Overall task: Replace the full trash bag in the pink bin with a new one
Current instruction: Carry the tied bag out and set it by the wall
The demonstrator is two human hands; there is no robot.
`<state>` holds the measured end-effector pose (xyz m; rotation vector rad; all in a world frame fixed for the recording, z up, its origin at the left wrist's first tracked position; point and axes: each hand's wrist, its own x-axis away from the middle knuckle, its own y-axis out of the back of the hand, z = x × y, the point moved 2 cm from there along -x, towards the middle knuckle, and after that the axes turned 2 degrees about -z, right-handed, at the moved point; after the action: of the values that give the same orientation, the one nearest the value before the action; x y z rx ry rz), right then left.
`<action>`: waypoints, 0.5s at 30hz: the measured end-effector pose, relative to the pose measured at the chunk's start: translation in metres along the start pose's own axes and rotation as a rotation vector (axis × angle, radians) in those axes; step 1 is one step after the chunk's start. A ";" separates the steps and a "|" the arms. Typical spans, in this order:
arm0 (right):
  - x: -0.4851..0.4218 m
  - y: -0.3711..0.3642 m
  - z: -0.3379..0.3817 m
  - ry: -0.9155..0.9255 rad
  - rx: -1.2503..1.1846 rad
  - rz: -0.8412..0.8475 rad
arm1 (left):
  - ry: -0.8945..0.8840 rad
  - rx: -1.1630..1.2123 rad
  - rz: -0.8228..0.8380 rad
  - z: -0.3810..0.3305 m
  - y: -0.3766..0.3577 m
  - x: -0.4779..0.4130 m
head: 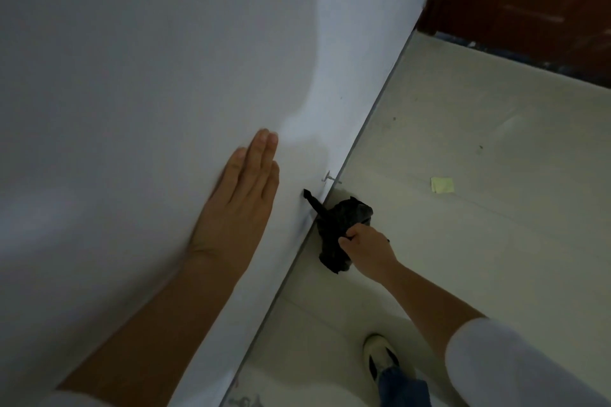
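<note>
The white wall point(148, 59) fills the upper left and centre of the frame, and the pale floor point(479, 142) runs down the right. The left hand point(236, 205) is laid flat and open against the wall at centre left, grasping nothing, probably as a brace while the body leans. Lower centre, a bundle of black trash bags point(340, 228) is hung from a fixing at the wall's edge, seemingly stored there within reach. It is clenched by the right hand point(367, 249), apparently so that a new bag can be pulled free. A small white hook point(329, 177) sits just above. The pink bin is not in view.
</note>
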<state>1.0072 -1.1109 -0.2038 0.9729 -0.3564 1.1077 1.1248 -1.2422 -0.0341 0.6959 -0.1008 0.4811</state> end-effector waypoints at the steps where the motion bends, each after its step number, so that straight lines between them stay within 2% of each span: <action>1: 0.008 0.006 0.002 0.007 -0.003 0.009 | 0.016 0.026 -0.003 -0.001 0.002 -0.001; 5: 0.045 0.042 0.006 0.039 -0.027 -0.007 | 0.154 0.233 0.051 -0.001 0.008 -0.005; 8: 0.083 0.077 -0.002 0.045 -0.036 -0.038 | 0.148 0.515 0.055 -0.013 0.040 0.002; 11: 0.129 0.114 -0.022 -0.005 -0.076 -0.089 | 0.158 0.767 -0.009 -0.032 0.093 0.016; 15: 0.208 0.167 -0.066 -0.083 -0.118 -0.166 | 0.163 1.084 0.136 -0.077 0.180 0.031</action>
<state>0.9400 -0.9187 -0.0198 0.9281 -0.3963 0.8880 1.0649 -1.0613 0.0212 1.7111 0.2964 0.7183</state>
